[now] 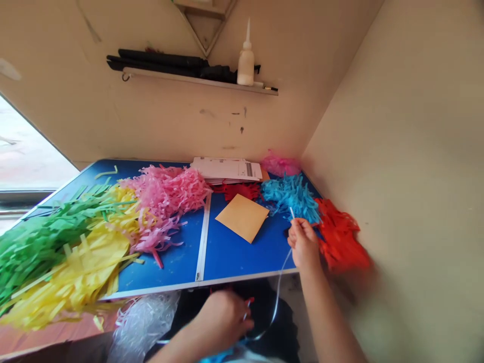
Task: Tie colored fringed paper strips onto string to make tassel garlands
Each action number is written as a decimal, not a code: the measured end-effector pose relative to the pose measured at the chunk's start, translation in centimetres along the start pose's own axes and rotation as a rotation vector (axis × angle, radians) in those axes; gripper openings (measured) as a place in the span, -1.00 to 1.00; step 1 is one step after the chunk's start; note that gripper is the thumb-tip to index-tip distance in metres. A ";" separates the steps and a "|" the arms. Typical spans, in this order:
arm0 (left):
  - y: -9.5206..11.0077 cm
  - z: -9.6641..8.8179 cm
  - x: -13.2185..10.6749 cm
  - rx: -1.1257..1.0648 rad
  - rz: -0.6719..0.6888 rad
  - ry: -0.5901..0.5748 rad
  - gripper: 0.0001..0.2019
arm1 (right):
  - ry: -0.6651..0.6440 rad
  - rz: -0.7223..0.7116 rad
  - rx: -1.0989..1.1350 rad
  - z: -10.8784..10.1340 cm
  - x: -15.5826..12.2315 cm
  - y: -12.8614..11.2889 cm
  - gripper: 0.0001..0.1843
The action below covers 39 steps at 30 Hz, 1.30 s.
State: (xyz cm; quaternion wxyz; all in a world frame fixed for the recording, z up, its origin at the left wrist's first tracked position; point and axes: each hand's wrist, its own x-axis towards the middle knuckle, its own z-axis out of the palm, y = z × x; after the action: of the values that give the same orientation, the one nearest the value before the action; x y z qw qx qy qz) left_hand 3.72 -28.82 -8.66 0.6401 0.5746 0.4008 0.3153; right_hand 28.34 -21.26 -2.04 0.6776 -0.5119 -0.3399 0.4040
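My right hand (303,244) is raised over the right part of the blue table and pinches a thin white ribbon (279,292), whose short end sticks up above the fingertips. From there the ribbon hangs in a loop past the table's front edge, down toward my lap. My left hand (225,315) is low in front of the table, blurred, with its fingers curled. Small red and whitish bits (249,301) show at its fingers; what they belong to is unclear. Just beyond my right hand lies a blue tissue fringe (291,196).
Green (41,237), yellow (86,257) and pink fringes (170,191) cover the blue table's (174,264) left side. A brown square envelope (242,218), white papers (227,169) and red fringe (342,237) lie rightward. Clear strands (143,322) hang below. A bottle (246,65) stands on the wall shelf (189,79).
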 end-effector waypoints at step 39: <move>9.7 -13.2 23.0 0.968 0.188 0.535 -0.76 | -0.604 -0.626 -1.403 7.1 -0.2 6.6 -0.54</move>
State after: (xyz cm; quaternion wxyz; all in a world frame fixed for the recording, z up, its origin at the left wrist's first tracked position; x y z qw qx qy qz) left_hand 3.76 -1.21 -2.78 0.1486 0.7361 0.5953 0.2858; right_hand 20.72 -17.42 -6.73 0.1612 -0.5669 -0.8078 0.0104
